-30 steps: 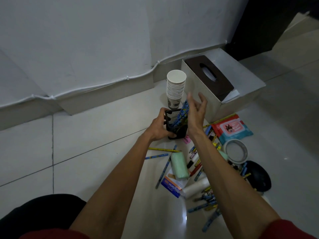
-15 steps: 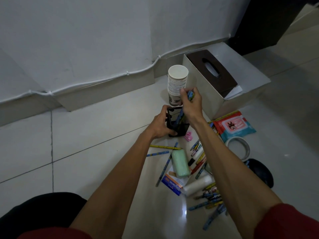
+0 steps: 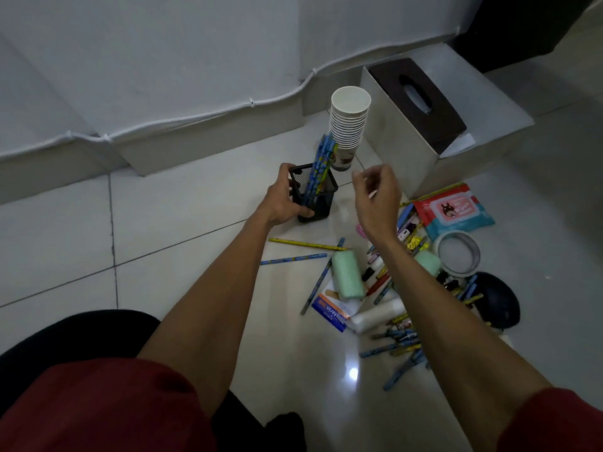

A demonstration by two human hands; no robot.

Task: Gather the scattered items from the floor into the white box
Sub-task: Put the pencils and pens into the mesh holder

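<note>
Left hand (image 3: 281, 203) grips holder (image 3: 321, 199); right hand (image 3: 378, 203) apparently empty.

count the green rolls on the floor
2 green rolls: one lies by the carton, the other beside the tape, partly behind the right arm. More may be hidden under that arm.

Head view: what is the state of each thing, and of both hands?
left hand: grips pen holder
right hand: loosely curled, empty
pen holder: upright, holds pencils
paper cups: stacked, upright
white box: open, holds tissue box
wet wipes: lying flat
</note>
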